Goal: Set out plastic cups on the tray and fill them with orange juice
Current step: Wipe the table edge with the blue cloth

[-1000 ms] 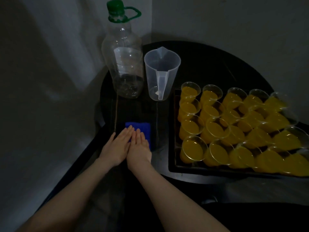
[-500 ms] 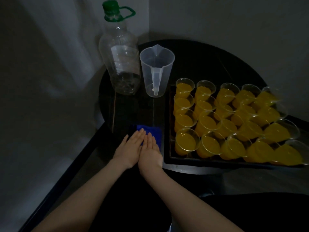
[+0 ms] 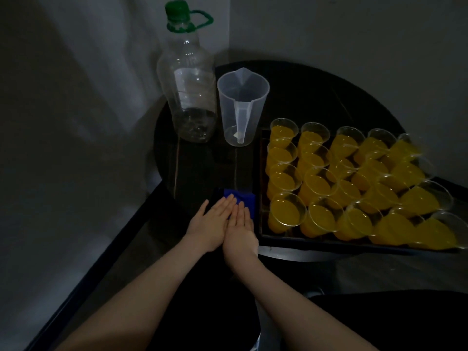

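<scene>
A dark round table [image 3: 304, 97] fits into a grey wall corner. The tray [image 3: 329, 243] of juice-filled plastic cups [image 3: 287, 214] sits at its right, reaching the near edge. Left hand [image 3: 211, 224] and right hand [image 3: 240, 230] lie flat, fingers straight, side by side on a blue cloth [image 3: 243, 198] just left of the tray. Behind, past bare tabletop, stand an empty bottle [image 3: 188, 97] and jug [image 3: 241, 110].

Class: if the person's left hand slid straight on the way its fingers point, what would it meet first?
The left hand already touches the folded blue cloth; straight on lies bare dark round table, then probably the clear plastic measuring jug.
</scene>
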